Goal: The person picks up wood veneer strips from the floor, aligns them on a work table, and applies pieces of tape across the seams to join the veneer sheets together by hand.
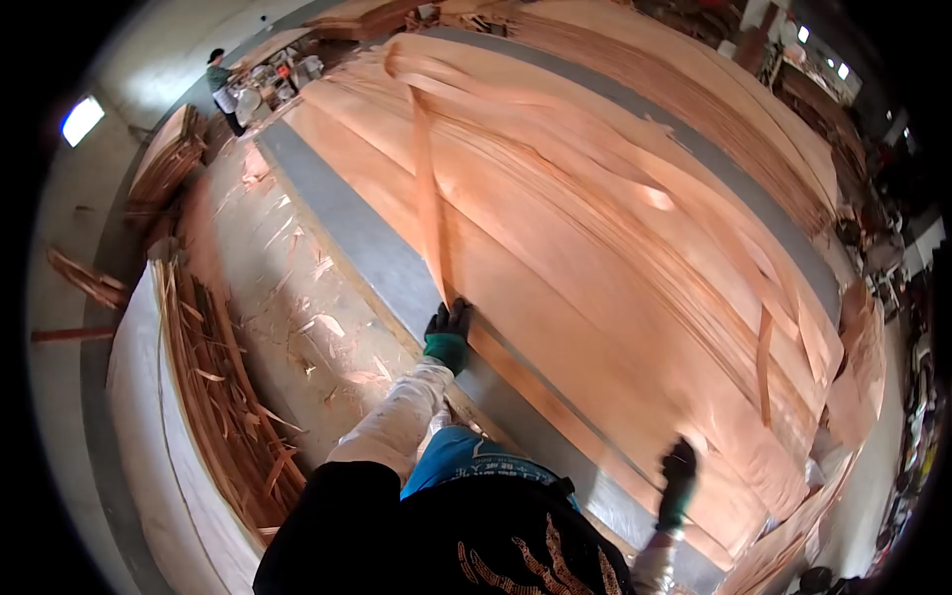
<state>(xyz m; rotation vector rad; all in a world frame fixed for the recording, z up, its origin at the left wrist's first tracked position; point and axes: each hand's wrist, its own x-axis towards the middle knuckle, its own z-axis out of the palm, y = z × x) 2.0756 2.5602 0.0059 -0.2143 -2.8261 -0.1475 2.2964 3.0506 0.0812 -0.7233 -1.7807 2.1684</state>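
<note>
My left hand (448, 335), in a black and green glove, is closed on the lower end of a narrow wood veneer strip (426, 188). From the hand, the strip runs up and away and bends over at the far end. My right hand (678, 481), gloved the same way, is low on the right, over or against the broad veneer sheets (585, 327); motion blurs its fingers. These thin orange-brown sheets lie layered on a long grey table (347, 233), with loose, curling strips among them.
Scraps litter the floor (297, 307) left of the table. A white-sided holder (159, 397) is filled with veneer offcuts (233, 416). More veneer is stacked by the wall (169, 154). A person (224, 89) stands at a cluttered bench (283, 74) at the far left.
</note>
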